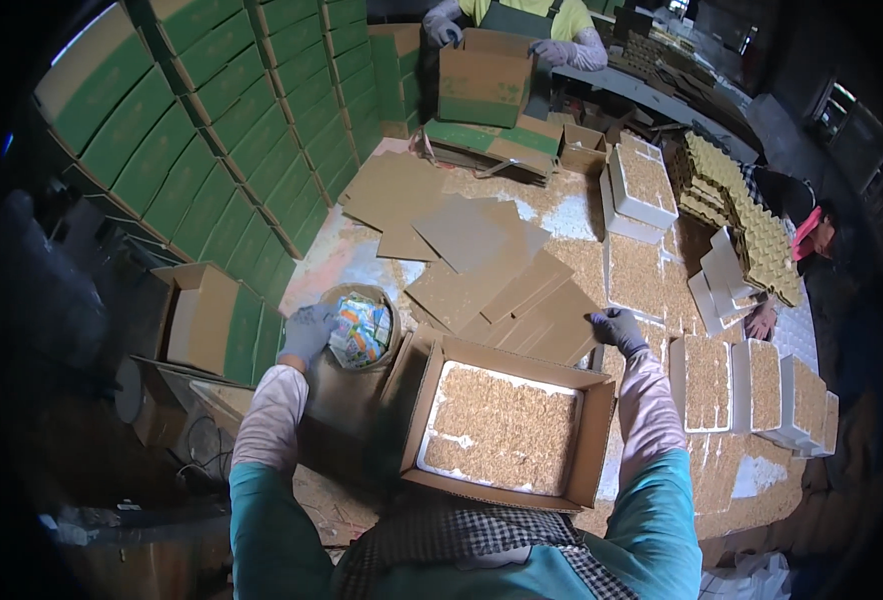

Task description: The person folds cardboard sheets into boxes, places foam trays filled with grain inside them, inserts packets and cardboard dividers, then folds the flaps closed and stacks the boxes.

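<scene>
In a grey glove, my left hand (308,332) reaches over the rim of a round container (394,330). Colourful printed packets (363,330) fill that container; whether my fingers grip one cannot be made out. On the other side, my gloved right hand (620,331) pinches the corner of a flat cardboard sheet (565,322). Directly before me stands an open cardboard box (513,352). Inside it lies a white foam tray (441,375) covered with a layer of brown husk-like filler (501,427).
Loose cardboard sheets (479,232) overlap across the table. Foam trays with filler (636,274) line the right, near stacked egg trays (749,217). Green boxes (216,135) form a wall at left. A co-worker (520,19) holds a box (483,75); another person's hand (761,321) is at right.
</scene>
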{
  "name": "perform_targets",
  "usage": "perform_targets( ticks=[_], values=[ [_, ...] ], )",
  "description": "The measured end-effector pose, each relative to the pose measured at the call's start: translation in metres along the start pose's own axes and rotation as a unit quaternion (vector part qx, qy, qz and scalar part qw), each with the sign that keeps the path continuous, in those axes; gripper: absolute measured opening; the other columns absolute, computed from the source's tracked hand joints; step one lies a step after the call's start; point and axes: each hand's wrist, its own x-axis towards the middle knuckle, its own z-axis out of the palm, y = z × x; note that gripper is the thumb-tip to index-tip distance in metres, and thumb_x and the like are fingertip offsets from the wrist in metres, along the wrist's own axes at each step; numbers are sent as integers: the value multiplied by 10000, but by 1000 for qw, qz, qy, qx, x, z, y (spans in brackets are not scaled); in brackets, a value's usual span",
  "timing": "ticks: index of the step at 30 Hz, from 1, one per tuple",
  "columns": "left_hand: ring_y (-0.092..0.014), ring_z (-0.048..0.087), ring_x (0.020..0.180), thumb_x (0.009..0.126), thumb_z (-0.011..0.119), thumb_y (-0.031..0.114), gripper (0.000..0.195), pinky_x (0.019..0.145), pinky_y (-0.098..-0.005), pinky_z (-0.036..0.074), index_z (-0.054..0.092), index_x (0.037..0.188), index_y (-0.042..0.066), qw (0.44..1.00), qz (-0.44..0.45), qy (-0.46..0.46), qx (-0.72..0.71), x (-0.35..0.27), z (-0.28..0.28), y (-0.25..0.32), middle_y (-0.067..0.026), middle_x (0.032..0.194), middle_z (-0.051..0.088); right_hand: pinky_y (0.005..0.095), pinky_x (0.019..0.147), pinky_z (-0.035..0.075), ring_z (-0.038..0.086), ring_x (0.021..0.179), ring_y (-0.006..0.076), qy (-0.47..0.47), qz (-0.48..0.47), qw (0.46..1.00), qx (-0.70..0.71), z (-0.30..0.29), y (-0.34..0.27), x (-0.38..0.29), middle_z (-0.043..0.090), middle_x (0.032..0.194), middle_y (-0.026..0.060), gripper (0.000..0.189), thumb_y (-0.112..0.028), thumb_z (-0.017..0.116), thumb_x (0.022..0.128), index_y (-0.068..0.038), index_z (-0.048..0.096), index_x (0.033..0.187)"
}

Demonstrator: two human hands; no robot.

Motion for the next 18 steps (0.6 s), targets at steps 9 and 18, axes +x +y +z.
perform_targets(
  ticks=[9, 18],
  values=[
    [-275, 623, 1003, 837, 674, 277, 507, 881, -362, 486, 548, 1267, 40, 903, 378, -197, -62, -81, -69, 249, -165, 1156, 624, 259, 646, 473, 594, 726, 124, 363, -306, 880, -2, -59, -101, -131, 664, 853, 61, 252, -203, 684, 873, 2, 690, 1020],
    [-281, 606, 982, 883, 594, 157, 366, 887, -379, 472, 514, 1219, 33, 877, 397, 102, -253, -108, -161, 230, -170, 1112, 594, 361, 757, 507, 627, 954, 210, -260, -406, 743, -464, 45, -131, -325, 622, 1020, 21, 225, -185, 590, 811, -200, 678, 1017]
  ],
)
